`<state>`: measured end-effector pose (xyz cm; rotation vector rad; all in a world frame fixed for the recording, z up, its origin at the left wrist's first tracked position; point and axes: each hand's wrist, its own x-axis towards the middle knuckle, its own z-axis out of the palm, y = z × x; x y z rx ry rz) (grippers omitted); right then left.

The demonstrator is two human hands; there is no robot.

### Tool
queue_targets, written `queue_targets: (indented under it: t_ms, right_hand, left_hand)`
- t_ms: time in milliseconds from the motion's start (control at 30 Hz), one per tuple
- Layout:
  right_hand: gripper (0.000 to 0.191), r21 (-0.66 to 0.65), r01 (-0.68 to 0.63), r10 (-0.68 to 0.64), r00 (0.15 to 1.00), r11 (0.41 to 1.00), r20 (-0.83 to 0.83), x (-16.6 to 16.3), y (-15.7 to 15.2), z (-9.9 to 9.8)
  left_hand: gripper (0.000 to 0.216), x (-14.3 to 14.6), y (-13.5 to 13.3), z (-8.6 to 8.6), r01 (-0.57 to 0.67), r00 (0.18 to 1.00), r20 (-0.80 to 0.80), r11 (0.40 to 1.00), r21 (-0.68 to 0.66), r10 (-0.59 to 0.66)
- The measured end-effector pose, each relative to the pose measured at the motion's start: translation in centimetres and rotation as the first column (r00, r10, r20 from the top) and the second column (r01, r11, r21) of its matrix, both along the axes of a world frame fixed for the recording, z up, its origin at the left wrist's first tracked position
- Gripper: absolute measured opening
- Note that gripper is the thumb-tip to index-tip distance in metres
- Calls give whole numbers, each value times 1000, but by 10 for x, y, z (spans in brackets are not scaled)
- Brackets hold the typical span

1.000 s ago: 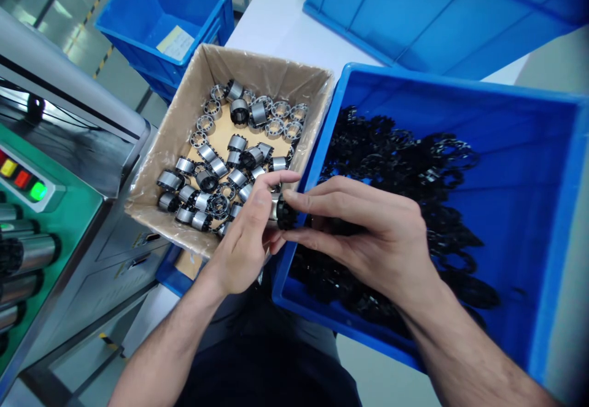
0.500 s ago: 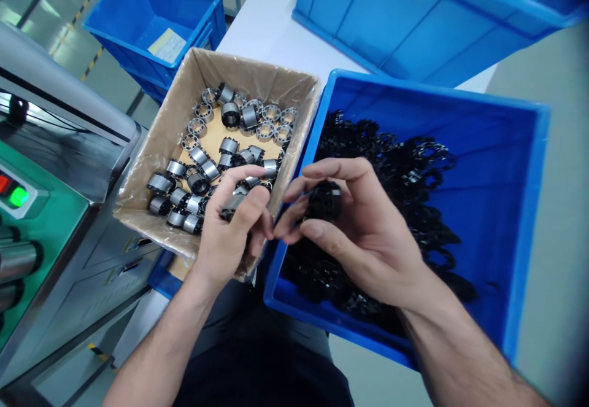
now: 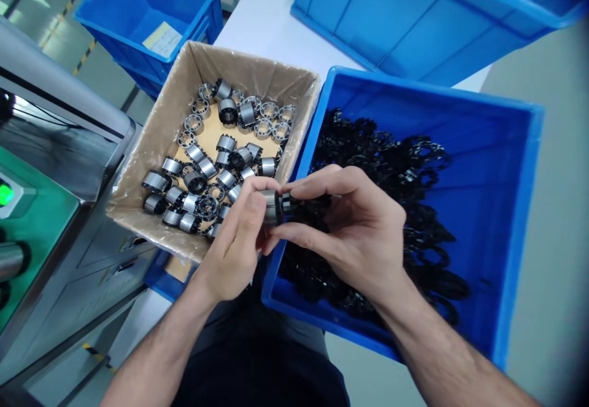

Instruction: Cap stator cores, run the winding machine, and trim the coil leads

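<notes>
My left hand [image 3: 237, 241] pinches a small silver metal cylinder part [image 3: 270, 205] between thumb and fingers. My right hand [image 3: 354, 226] is closed on a black plastic ring [image 3: 294, 206], which is pressed against the end of the metal part. Both hands meet over the near left corner of a blue bin [image 3: 515, 223] that holds a heap of black plastic rings [image 3: 391, 161]. Just left of the hands stands a plastic-lined cardboard box [image 3: 151, 143] with several silver and black cylinder parts [image 3: 221, 155] inside.
A machine with a green panel and a lit green button [image 3: 5, 193] stands at the left. A blue crate with a paper slip [image 3: 133, 8] sits behind the box. A large blue bin [image 3: 414, 14] lies at the back on the white table [image 3: 271, 20].
The hands had moved slightly apart, each with its piece, half a second ago. They have come together again, with the black ring against the metal part. The view shifted a little.
</notes>
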<state>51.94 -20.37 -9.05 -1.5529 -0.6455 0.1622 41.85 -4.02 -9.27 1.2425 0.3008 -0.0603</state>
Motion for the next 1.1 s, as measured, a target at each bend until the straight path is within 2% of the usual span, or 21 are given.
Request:
queue_targets:
  t_ms: [100,233,467,667,833,967,1100]
  right_hand:
    - [36,7,-42,42,999,999,-9,1,0,1]
    - [33,-22,-129,125,985,991,-117,1,-1,3]
    - [41,-79,-78,68,990,994,-125,1,-2,1]
    - [40,-71,-97,90,992,993,-90,3,-4,0]
    - [24,-67,-153,156,987,986,36,9,-5,3]
    - [23,-127,-153,168,979,980,114,9,-5,5]
    - [30,-109,-155,170,974,982,149,4,-4,5]
  left_hand:
    - [56,0,0,1,-30,1000,-5,999,21,30]
    - [60,1,-1,2,-77,997,-9,997,0,77]
    - [55,1,0,0,-99,995,-26,992,-79,97]
    - [51,3,2,0,-126,992,-28,984,-126,123]
    - [52,3,3,0,-130,991,-40,983,-133,126]
    - [55,2,3,-1,-116,993,-31,990,-86,113]
    - [49,0,3,-4,-84,996,16,996,-8,84]
